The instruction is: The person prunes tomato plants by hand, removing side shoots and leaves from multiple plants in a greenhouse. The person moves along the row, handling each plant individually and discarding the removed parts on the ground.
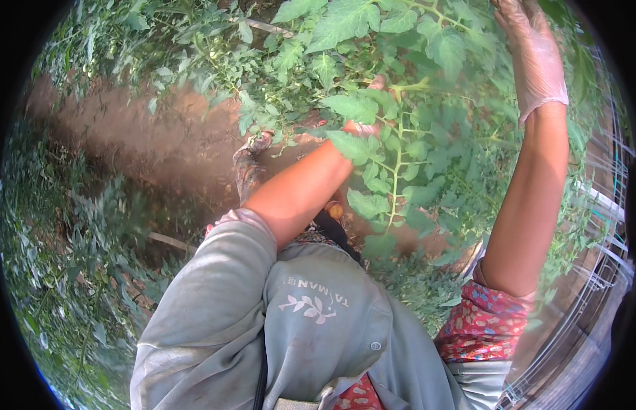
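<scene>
My left hand (pixel 372 107), in a thin translucent glove, reaches into a leafy tomato plant (pixel 398 154). Leaves hide much of it, and its fingertips are near a stem; whether it grips the stem cannot be told. My right hand (pixel 536 56), also in a translucent glove, is raised at the top right beside the foliage. Its fingers point up towards the picture's rim and partly leave the view, so its grasp cannot be judged. Between my forearms a tomato shoot with broad green leaves spreads over the ground.
More tomato plants (pixel 210 51) with small green fruit stand at the upper left, and dense foliage (pixel 46 230) lines the left. Bare brown soil (pixel 138 128) runs between the rows. White wires and strings (pixel 605 246) stretch along the right edge, next to a pale curved surface.
</scene>
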A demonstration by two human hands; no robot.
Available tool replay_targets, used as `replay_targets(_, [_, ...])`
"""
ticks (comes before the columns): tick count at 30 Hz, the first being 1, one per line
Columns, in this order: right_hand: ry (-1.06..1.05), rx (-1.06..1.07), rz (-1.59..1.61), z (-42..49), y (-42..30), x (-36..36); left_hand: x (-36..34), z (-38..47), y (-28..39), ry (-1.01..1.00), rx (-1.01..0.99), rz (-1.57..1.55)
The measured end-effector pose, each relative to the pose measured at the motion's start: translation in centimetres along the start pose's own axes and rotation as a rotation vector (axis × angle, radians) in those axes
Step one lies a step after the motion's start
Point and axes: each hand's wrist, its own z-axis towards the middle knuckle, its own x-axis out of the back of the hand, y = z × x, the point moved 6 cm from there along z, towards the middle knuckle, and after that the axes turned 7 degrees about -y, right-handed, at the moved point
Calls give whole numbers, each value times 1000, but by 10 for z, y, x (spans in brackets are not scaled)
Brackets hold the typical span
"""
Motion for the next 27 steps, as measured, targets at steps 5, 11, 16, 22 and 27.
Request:
replay_targets(5, [-262, 15, 47, -5, -27, -17, 20, -9, 10, 623, -277, 344])
replay_targets(11, [-338, 112, -454, -10, -57, -25, 41, 3, -4, 846, -352, 372])
replay_targets(16, [-569, -241, -135, -9, -91, -45, 45, 18, -11, 811, -388, 426])
replay_targets(22, [-609, -397, -80, -45, -48, -31, 10, 33, 2, 762, -390, 172])
replay_targets(27, [-583, -571, -7, -78, -8, -10, -17, 62, 2, 313, -209, -25])
